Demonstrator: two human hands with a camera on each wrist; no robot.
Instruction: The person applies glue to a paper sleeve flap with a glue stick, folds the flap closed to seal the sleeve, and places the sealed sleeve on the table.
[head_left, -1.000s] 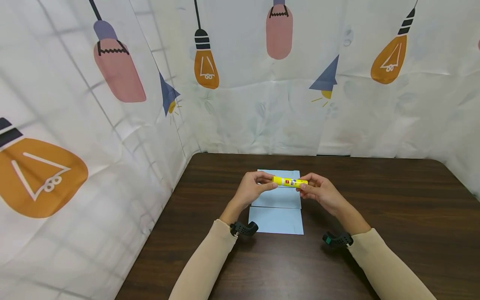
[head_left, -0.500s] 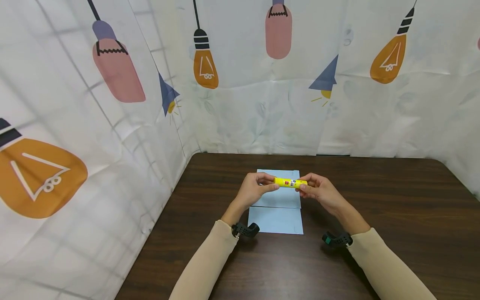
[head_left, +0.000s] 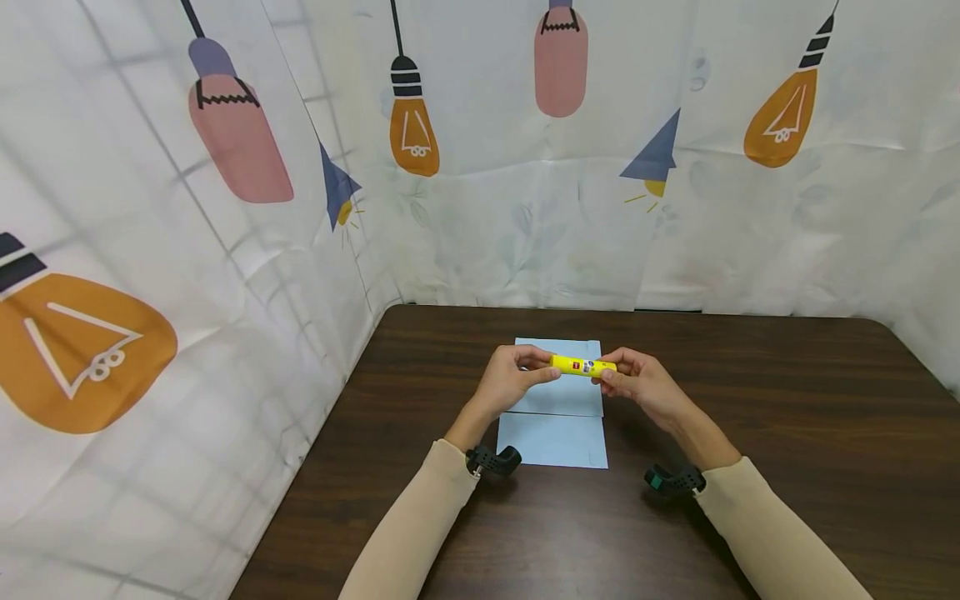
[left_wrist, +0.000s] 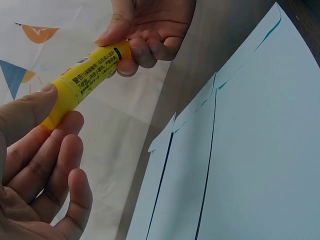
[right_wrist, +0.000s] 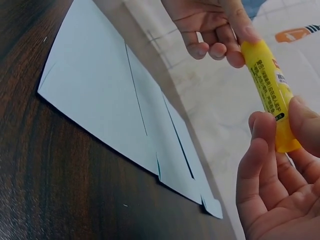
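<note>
A yellow glue stick (head_left: 582, 367) is held level between the two hands, above light blue paper (head_left: 552, 440). My left hand (head_left: 510, 379) pinches its left end between thumb and fingers; the other fingers are loosely bent in the left wrist view. At the opposite end, my right hand (head_left: 641, 383) grips the tube with thumb and fingertips. Black printing shows on the glue stick (left_wrist: 92, 72) in the left wrist view. The paper (right_wrist: 100, 75) lies in three sections, one behind another, with thin dark lines between them.
Beneath everything is a dark brown wooden table (head_left: 750, 400). A pale curtain (head_left: 480, 225) printed with lamps hangs behind the table and along its left side. Each wrist wears a black strap, such as the left strap (head_left: 492, 460).
My left hand has shifted slightly to the right. A white band near the glue stick's left end has disappeared, and the stick looks a little shorter. My right hand has stayed nearly still.
</note>
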